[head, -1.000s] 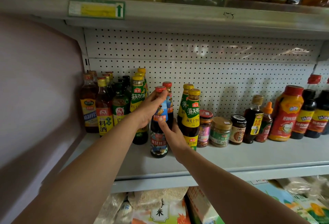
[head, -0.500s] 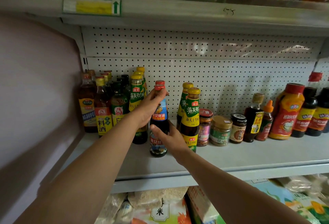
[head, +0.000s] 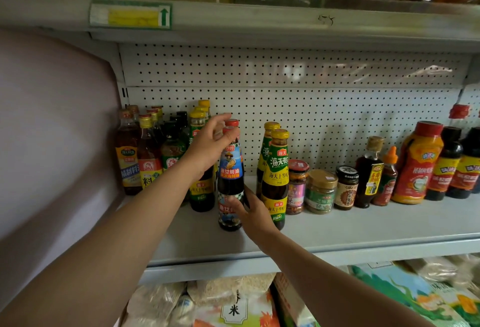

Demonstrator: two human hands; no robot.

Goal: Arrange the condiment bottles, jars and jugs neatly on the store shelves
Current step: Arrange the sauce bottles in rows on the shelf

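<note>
A blue-label bottle (head: 230, 171) with a red cap is seen standing upright on the grey shelf (head: 363, 225), near its front edge. On its label the words 渔女蚝油 can be read. A second red cap is seen right behind it, so two bottles of this kind are counted, one behind the other.

The left hand (head: 207, 149) is held by the top of the front bottle with its fingers spread and loose — nothing is gripped by it. The lower part of the same bottle is touched by the right hand (head: 253, 213); its fingers are laid against the glass, and whether they are curled round it cannot be told.

Just to the right, two green-label bottles (head: 275, 178) with yellow caps are lined up front to back — 海天 is printed on them. More of these are seen behind the left hand, partly hidden.

Next, three small jars (head: 320, 191) are set in a row. At the far left, a brown bottle (head: 128, 155) marked 精制料酒 is placed. At the right, one big red squeeze bottle (head: 419, 163) is stood.

On the shelf above, a yellow price tag (head: 131, 16) with a green arrow is stuck. Below, a bag (head: 233, 308) marked 米 is laid.
</note>
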